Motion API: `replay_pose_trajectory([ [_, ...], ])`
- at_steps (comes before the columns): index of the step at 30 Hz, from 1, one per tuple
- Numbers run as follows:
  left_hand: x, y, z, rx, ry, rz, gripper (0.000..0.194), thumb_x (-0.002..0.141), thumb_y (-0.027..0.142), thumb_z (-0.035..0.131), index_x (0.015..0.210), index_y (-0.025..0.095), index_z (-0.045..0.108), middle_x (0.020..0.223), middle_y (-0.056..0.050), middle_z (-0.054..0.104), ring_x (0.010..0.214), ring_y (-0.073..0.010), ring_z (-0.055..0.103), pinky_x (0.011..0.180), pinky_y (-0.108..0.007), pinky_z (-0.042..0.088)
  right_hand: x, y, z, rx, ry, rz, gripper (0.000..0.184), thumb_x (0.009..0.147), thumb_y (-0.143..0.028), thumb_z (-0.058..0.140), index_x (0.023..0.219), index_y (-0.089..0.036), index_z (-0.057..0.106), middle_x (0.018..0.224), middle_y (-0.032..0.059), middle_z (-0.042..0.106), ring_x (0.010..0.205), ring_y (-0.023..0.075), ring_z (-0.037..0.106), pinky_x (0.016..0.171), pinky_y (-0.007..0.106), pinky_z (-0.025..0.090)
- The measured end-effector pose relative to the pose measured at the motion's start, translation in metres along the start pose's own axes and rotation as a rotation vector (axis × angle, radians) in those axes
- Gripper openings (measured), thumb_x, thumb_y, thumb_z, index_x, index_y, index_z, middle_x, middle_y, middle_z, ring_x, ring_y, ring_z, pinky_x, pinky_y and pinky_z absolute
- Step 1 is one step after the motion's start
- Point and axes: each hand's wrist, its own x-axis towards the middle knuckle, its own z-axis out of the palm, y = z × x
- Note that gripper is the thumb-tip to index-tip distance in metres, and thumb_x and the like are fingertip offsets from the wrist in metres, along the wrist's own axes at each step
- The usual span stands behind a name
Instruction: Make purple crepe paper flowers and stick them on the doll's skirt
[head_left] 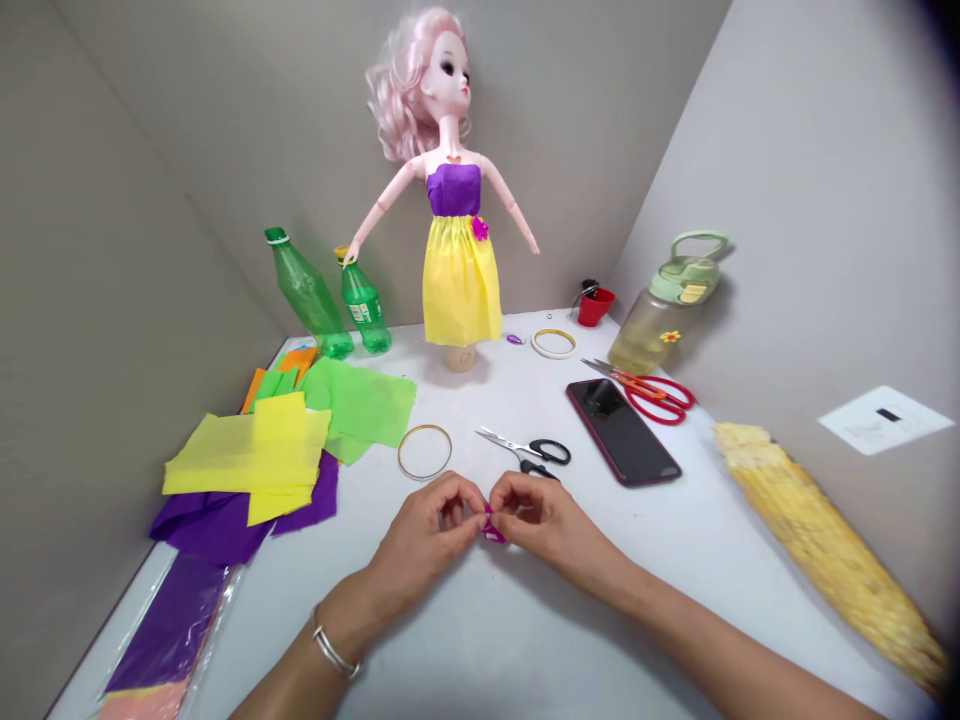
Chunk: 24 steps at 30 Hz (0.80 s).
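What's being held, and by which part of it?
A small magenta piece, pinched by the left hand and right hand. Magenta shows above and below the fingertips, which hide the exact grip spot.

magenta piece (493, 535) partly hidden by fingers (469, 528); plastic packet (169, 630) cut off at bottom.

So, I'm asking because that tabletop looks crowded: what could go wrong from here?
The left hand and right hand pinch a small magenta piece, which might slip or crease. The black-handled scissors lie just beyond the right hand, so a forward move could knock them. The red-handled scissors lie close by the phone; if nudged, they might scratch it.
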Motion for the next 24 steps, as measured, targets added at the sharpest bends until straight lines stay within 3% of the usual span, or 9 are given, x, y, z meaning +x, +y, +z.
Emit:
replay_pose_trajectory([
  [5, -0.0013, 0.0000, 0.0003, 0.012, 0.021, 0.014, 0.007, 0.082, 0.026, 0.060, 0.085, 0.020, 0.062, 0.085, 0.000, 0.059, 0.071, -0.0131, 0.045, 0.068, -0.025, 0.038, 0.0001, -0.0022, -0.0017, 0.033, 0.014, 0.002, 0.004, 0.076, -0.017, 0.059, 0.072, -0.017, 0.058, 0.068, -0.0019, 0.057, 0.064, 0.0117, 0.048, 0.060, 0.024, 0.038],
  [12, -0.0014, 0.0022, -0.0011, -0.035, 0.098, -0.052, 0.019, 0.083, 0.032, 0.061, 0.100, 0.022, 0.058, 0.066, 0.006, 0.047, 0.066, -0.0131, 0.044, 0.065, -0.025, 0.035, 0.0011, -0.0052, -0.0040, 0.172, 0.033, 0.066, 0.009, 0.076, -0.022, 0.064, 0.073, -0.016, 0.058, 0.071, -0.0014, 0.058, 0.067, 0.0122, 0.051, 0.063, 0.024, 0.039],
  [18, -0.0003, 0.0002, -0.0023, -0.101, -0.051, -0.070, 0.020, 0.085, 0.037, 0.059, 0.093, 0.019, 0.059, 0.071, 0.003, 0.050, 0.069, -0.0130, 0.043, 0.066, -0.024, 0.035, 0.0007, -0.0058, -0.0061, 0.260, 0.012, 0.064, 0.011, 0.079, -0.024, 0.066, 0.077, -0.017, 0.060, 0.071, -0.0019, 0.059, 0.068, 0.0119, 0.051, 0.066, 0.025, 0.037],
  [24, -0.0002, -0.0021, -0.0013, -0.159, -0.033, -0.081, 0.019, 0.084, 0.036, 0.060, 0.087, 0.018, 0.057, 0.073, 0.003, 0.052, 0.068, -0.0125, 0.044, 0.065, -0.024, 0.034, 0.0005, -0.0033, -0.0054, 0.245, 0.003, 0.074, 0.015, 0.079, -0.029, 0.069, 0.078, -0.016, 0.061, 0.074, -0.0006, 0.060, 0.070, 0.0131, 0.052, 0.066, 0.026, 0.037],
])
